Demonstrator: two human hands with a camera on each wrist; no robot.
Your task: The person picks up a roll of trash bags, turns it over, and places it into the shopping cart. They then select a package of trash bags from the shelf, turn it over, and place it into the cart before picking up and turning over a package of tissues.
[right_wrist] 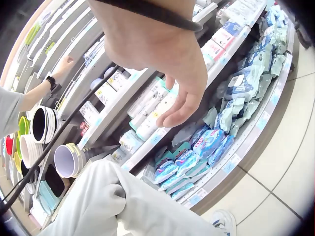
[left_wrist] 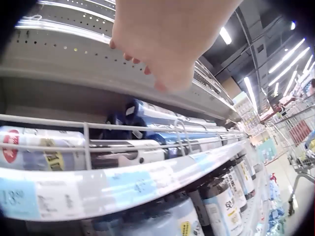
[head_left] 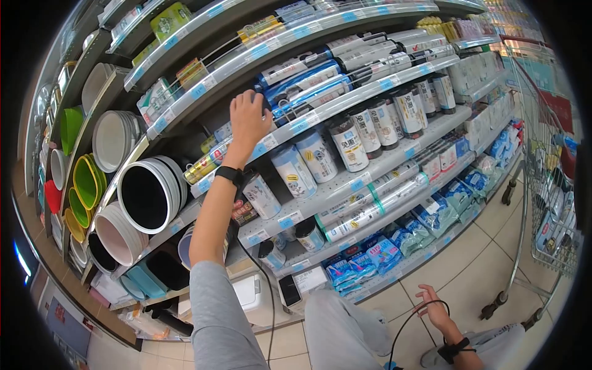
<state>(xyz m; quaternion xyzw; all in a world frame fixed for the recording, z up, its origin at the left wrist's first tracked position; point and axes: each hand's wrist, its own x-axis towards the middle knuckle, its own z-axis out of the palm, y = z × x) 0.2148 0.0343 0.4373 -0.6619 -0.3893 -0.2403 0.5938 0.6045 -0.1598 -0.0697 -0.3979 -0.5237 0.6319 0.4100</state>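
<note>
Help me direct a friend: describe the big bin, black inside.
In the head view, find the shelving, then the stacked bins left of the left hand. The big bin opens widest: white rim, black inside, unlike the pale bin just below.

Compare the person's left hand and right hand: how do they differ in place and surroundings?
The left hand is raised to the shelf by the blue-and-white rolls; the right hand hangs low, with tiled floor behind it in the head view.
There, a black cable arcs by the right hand's fingers; none crosses the left hand's.
Both wrists wear dark bands.
</note>
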